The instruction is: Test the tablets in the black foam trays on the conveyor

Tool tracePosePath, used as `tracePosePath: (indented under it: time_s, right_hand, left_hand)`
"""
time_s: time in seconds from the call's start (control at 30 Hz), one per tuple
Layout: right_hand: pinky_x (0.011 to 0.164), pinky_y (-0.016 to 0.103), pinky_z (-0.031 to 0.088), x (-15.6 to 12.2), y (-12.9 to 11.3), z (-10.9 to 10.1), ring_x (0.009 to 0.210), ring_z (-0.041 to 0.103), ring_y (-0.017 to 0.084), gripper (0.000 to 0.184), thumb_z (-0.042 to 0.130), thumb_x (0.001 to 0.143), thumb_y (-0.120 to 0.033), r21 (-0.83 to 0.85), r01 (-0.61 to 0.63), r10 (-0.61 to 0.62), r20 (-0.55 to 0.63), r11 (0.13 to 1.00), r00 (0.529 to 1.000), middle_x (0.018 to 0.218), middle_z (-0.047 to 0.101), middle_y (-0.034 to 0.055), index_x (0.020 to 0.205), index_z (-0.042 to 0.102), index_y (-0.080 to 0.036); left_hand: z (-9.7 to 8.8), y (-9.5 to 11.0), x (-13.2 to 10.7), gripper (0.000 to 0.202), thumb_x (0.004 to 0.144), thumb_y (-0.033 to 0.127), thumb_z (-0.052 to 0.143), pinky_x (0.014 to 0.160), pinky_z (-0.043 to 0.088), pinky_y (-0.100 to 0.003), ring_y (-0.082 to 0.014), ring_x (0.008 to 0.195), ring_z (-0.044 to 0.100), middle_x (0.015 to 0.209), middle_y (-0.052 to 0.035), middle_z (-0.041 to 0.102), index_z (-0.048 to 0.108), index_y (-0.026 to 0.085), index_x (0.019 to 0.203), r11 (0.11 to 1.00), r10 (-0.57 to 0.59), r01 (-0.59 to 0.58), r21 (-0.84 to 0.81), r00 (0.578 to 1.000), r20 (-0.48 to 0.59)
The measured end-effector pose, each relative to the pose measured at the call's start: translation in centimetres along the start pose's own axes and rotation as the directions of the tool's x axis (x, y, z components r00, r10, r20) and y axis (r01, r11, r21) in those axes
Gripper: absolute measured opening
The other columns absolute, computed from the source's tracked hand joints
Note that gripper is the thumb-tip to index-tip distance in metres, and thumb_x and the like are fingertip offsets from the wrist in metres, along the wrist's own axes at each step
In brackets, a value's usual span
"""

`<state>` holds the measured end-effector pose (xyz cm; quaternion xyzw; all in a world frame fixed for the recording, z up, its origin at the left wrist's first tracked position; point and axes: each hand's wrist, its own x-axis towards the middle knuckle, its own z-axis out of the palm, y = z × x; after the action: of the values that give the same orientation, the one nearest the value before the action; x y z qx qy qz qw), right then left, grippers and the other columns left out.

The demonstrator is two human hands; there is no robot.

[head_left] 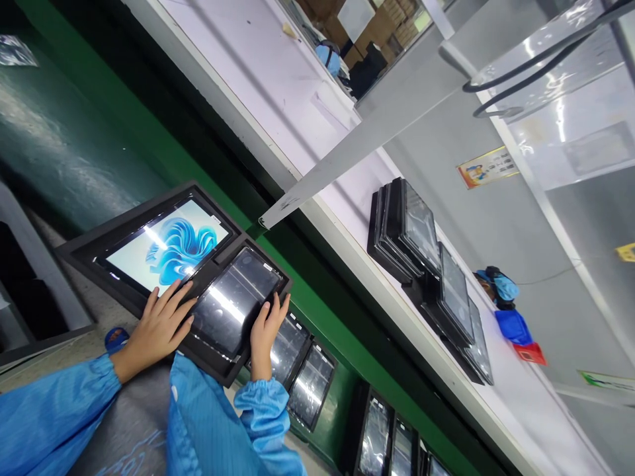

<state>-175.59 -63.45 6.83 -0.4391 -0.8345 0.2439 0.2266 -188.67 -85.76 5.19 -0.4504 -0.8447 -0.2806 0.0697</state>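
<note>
A black foam tray [94, 248] holds two tablets side by side. One tablet [169, 246] is lit with a blue swirl picture. The other tablet [233, 301] is dark and glossy. My left hand [159, 327] lies flat with spread fingers on the tray, touching the near edge of the dark tablet. My right hand [265, 330] curls its fingers round the dark tablet's right edge. Both arms wear blue sleeves.
Several more dark tablets [310, 383] lie in trays on a green belt below my right hand. A stack of black trays with screens [411, 231] stands on the white shelf [347, 238] at right, beside blue and red items [513, 327]. A grey bar [357, 149] crosses above.
</note>
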Motion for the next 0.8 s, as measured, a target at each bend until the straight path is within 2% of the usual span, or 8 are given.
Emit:
tracePosePath:
  time_s: [0.2,0.33,0.53,0.8]
  right_hand:
    - [0.121,0.052,0.026,-2.0,-0.6,-0.6,0.153,0.023,0.028,0.053,0.032,0.104,-0.046,0.063,-0.01,0.008,0.035,0.998,0.999,0.164,0.023,0.0183,0.142,0.051,-0.015]
    - [0.12,0.053,0.027,-1.1,-0.6,-0.8,0.152,0.026,0.03,0.051,0.038,0.102,-0.047,0.057,-0.01,0.01,0.007,0.998,1.0,0.163,0.025,0.0189,0.139,0.053,-0.015]
    - [0.12,0.052,0.027,0.7,-0.5,-1.0,0.151,0.026,0.03,0.05,0.043,0.099,-0.047,0.057,0.009,-0.008,-0.017,0.998,1.0,0.162,0.027,0.018,0.136,0.056,-0.017]
    - [0.12,0.052,0.027,0.7,-0.5,-0.5,0.15,0.028,0.03,0.05,0.042,0.099,-0.048,0.062,0.019,-0.019,0.004,0.998,1.0,0.16,0.03,0.018,0.134,0.057,-0.015]
  left_hand:
    - [-0.1,-0.6,-0.3,0.036,0.092,0.023,0.053,0.128,0.011,-0.051,-0.0312,0.15,0.028,0.15,-0.0147,0.05,0.062,0.015,0.126,0.996,0.067,-0.069,-0.061,0.997,-0.026]
    - [-0.1,-0.5,-0.4,0.036,0.092,0.024,0.054,0.128,0.014,-0.05,-0.0301,0.147,0.036,0.148,-0.0124,0.053,0.064,0.018,0.126,0.991,0.064,-0.066,-0.114,0.998,-0.022]
    - [0.1,0.1,-0.7,0.031,0.098,0.031,0.05,0.127,0.02,-0.051,-0.0287,0.142,0.044,0.143,-0.0091,0.058,0.068,0.022,0.122,0.975,-0.022,0.018,-0.222,1.0,-0.017]
    - [0.3,-0.3,-0.7,0.03,0.097,0.024,0.051,0.127,0.02,-0.046,-0.0262,0.139,0.048,0.138,-0.0077,0.062,0.068,0.02,0.121,0.965,0.019,-0.024,-0.263,1.0,-0.024]
